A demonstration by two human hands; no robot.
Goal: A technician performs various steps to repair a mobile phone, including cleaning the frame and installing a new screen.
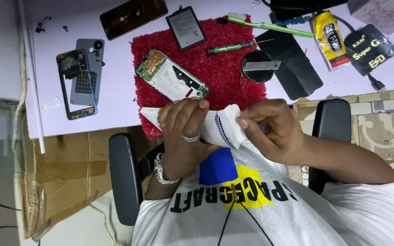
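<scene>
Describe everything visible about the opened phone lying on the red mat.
The opened phone lies flat and diagonal on the red fuzzy mat, back cover off. A green circuit board with copper-coloured parts fills its upper-left end; the rest is a white inner frame with a dark edge. Its lower-right end sits just above the left hand, contact unclear. Nothing else touches it.

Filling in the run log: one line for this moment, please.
left hand: holds white packet | right hand: pinches packet flap | opened phone: on red mat | screwdriver: on mat

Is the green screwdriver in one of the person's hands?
No, the green screwdriver lies on the red mat, while both hands hold a white box.
</scene>
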